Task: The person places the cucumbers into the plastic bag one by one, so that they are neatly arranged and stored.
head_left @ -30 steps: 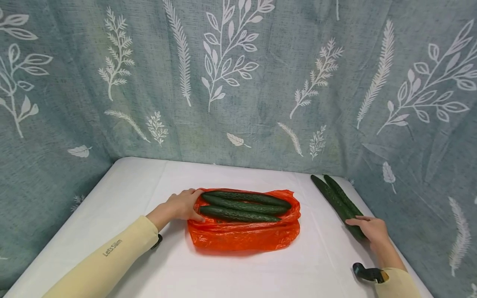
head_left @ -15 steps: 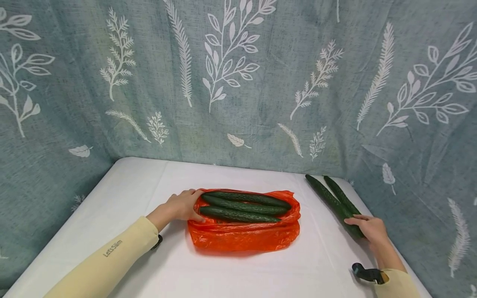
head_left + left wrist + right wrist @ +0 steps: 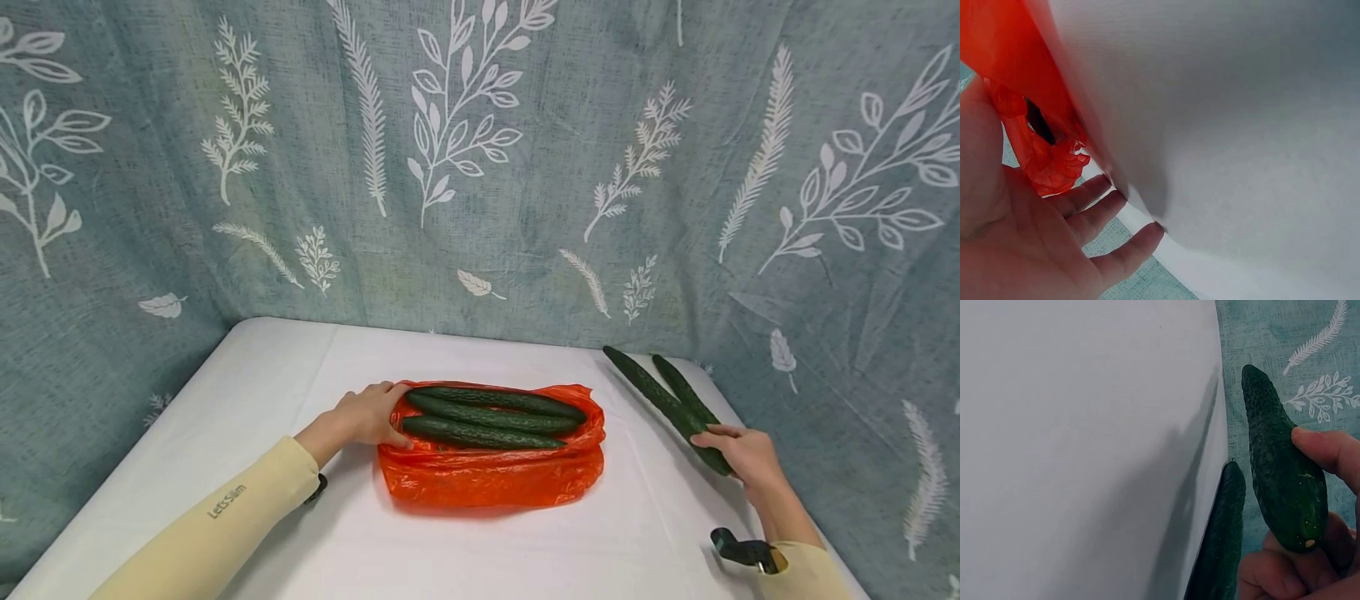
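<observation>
My right hand (image 3: 750, 458) grips a long dark green cucumber (image 3: 660, 398) near its close end, thumb on top and fingers beneath. In the right wrist view the cucumber (image 3: 1282, 469) is raised, its far end tilted up. Beside it, a second cucumber (image 3: 686, 389) lies along the table's right edge. At the middle of the table sits a red plastic bag (image 3: 495, 479), its mouth spread, with three cucumbers (image 3: 487, 412) side by side in it. My left hand (image 3: 367, 414) rests against the bag's left end; in the left wrist view several fingers (image 3: 1129, 253) stretch out fairly straight, fingertips at the white surface.
A white cloth (image 3: 337, 542) covers the table. Behind and at both sides hangs a blue-green curtain (image 3: 525, 275) with white leaf prints. Each wrist wears a dark camera band (image 3: 742, 550), and pale yellow sleeves (image 3: 225, 517) cover the forearms.
The gripped cucumber's far end has swung left, away from the second cucumber, and risen a little. The right hand has shifted slightly. The left hand and bag stay in place.
</observation>
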`<action>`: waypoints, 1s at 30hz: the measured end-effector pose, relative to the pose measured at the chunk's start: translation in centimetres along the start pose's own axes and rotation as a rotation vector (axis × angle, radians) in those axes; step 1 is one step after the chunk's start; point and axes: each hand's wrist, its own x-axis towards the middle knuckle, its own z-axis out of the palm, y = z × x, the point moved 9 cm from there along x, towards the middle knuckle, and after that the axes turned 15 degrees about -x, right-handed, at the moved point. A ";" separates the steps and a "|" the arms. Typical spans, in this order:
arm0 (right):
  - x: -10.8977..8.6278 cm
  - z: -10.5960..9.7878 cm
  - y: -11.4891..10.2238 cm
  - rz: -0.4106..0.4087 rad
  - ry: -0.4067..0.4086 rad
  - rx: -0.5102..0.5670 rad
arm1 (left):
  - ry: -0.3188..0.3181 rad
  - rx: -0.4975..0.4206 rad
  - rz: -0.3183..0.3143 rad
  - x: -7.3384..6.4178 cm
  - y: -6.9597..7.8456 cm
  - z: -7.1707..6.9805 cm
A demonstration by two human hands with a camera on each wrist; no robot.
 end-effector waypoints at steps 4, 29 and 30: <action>-0.1 -0.2 -0.9 -0.032 -0.006 -0.015 | 0.007 0.001 0.001 0.0 0.0 -0.1; -1.4 -0.2 -6.2 -0.165 -0.009 -0.115 | -0.001 -0.006 0.000 -0.2 0.1 -0.1; -1.4 -0.2 -6.4 -0.179 -0.012 -0.121 | -0.001 -0.007 0.001 -0.2 0.1 -0.1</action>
